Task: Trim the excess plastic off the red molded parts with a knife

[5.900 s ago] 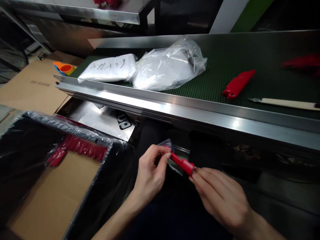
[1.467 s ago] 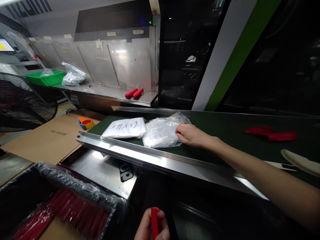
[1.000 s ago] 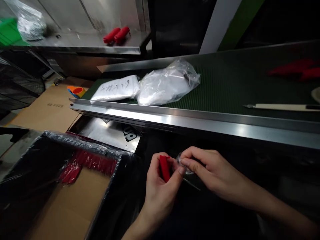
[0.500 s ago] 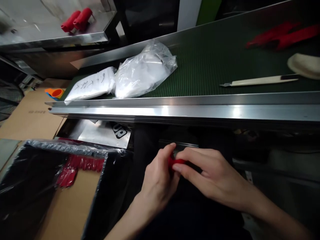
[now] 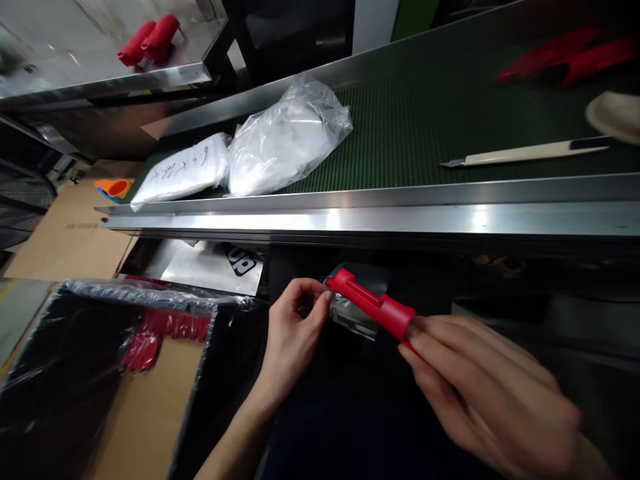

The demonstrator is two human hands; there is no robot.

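Below the near steel edge of the green conveyor belt (image 5: 400, 127), the right hand (image 5: 480, 393) grips one end of a long red plastic handle (image 5: 373, 307). The left hand (image 5: 295, 327) pinches the small clear plastic sleeve (image 5: 350, 317) at its other end.

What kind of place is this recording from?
Probably a factory packing line: a green conveyor belt with steel rails, bags of clear sleeves, and a lined carton holding rows of red parts.

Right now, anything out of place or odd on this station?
Nothing damaged or spilled. One oddity: a knife-like tool lies loose on the green belt, blade bare. The left hand pinches a clear sleeve; the right hand holds the red part.
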